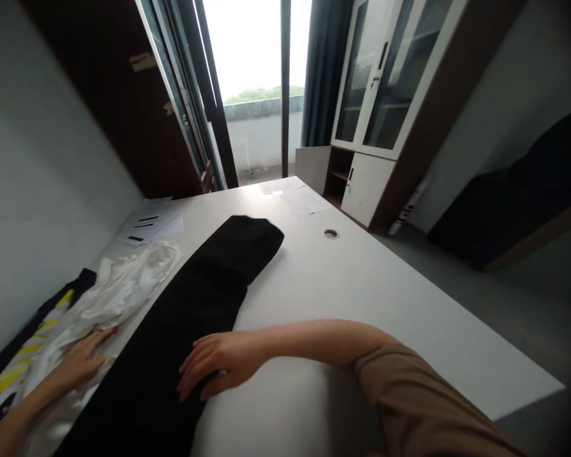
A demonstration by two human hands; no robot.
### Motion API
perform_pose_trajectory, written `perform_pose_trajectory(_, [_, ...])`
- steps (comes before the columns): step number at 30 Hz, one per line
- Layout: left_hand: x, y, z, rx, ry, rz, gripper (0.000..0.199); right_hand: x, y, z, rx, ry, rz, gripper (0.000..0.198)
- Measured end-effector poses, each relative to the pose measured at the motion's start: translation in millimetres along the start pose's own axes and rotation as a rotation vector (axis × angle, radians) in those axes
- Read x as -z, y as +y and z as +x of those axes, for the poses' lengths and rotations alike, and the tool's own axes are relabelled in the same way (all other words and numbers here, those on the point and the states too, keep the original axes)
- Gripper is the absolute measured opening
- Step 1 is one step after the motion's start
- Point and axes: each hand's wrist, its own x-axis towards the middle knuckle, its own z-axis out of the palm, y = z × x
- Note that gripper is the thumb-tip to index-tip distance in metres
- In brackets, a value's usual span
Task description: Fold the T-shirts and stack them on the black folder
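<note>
A long black garment [190, 298], shaped like trousers folded lengthwise, lies slantwise across the white table. My right hand [221, 363] rests on its right edge, fingers loosely bent and the thumb apart, gripping nothing that I can see. To the left of it, a crumpled white garment [136, 279] is spread along the table. On that white cloth lies my left hand [83, 355], fingers stretched out and apart. Beyond the white garment, at the wall side, is a black, yellow and white striped piece of cloth [31, 349]. The near end of the black garment runs out of view.
Papers [155, 223] lie at the table's far left corner, and more sheets [297, 195] at its far end. A cable hole [332, 234] is set in the white table [385, 304]. Behind stands a glass-doored cabinet [368, 187] with one lower door ajar.
</note>
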Motion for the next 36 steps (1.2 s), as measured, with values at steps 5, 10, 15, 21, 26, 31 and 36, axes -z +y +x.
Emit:
perform_pose_trajectory(5, [4.2, 94.5, -18.3, -0.045, 0.032, -0.209, 0.063, -2.8, 40.7, -27.9, -0.552, 0.252, -0.080, 0.019])
perform_pose_trajectory(10, [14.3, 169.7, -45.1, -0.034, 0.035, -0.137, 0.063, 3.8, 91.0, -29.8, -0.906, 0.343, -0.399, 0.055])
perform_pose_trajectory(15, [39.0, 130.3, -79.7, 0.248, -0.160, -0.194, 0.073, -20.3, 142.3, 1.8, -0.893, 0.093, -0.522, 0.076])
perform_pose_trajectory(21, [85.1, 104.0, -118.6, 0.288, -0.466, -0.069, 0.055, -40.6, 204.8, 69.3, -0.910, 0.089, -0.503, 0.073])
perform_pose_trajectory(26, [77.2, 206.8, -89.9, -0.007, -0.032, 0.045, 0.034, -57.2, 235.3, 128.7, -0.793, 0.136, -0.366, 0.062])
perform_pose_trajectory(31, [28.6, 266.4, -19.9, -0.130, 0.028, 0.069, 0.022, -28.8, 251.6, 108.1, -0.676, 0.494, 0.068, 0.040])
perform_pose_trajectory(36, [0.9, 263.4, 70.7, 0.005, 0.106, 0.002, 0.035, 14.3, 243.4, 17.5, -0.971, 0.932, -0.012, 0.035])
